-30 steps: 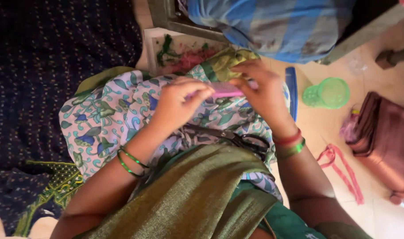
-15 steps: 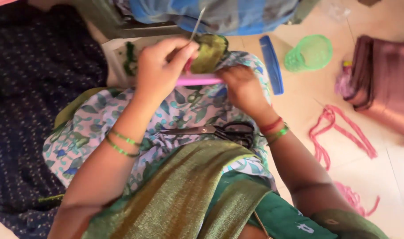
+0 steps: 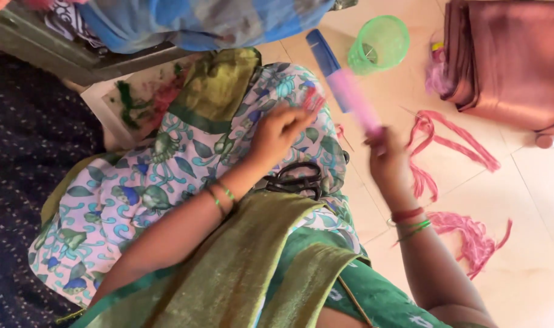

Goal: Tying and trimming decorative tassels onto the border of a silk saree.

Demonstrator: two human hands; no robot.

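A: Head view first: what has changed?

B: Half a second ago both hands met over the lap, with the pink comb held level between them. Now they have parted. The right hand has swung out over the tiled floor and grips the pink comb by its lower end, fingers wrapped round it; the comb is blurred with motion and points up toward the blue comb.

A: And the left hand?

B: The left hand rests on the printed floral cloth over the lap, its fingertips pinched together on a small red tuft of thread. It is too blurred to tell more.

A: What do you make of that?

B: My guess is the combing stroke has ended: the tuft sits in one hand, the comb lifted clear in the other.

A: Count things for me.

B: Two combs, one pink in hand and one blue lying on the floor. One pair of black-handled scissors on the lap, just beside the left wrist. One green mesh cup near the blue comb. Pink thread bundles on the floor: I count two loose heaps, one right of the comb hand, one lower by the forearm. One folded brownish-pink cloth at the top right. Green bangles on both wrists.
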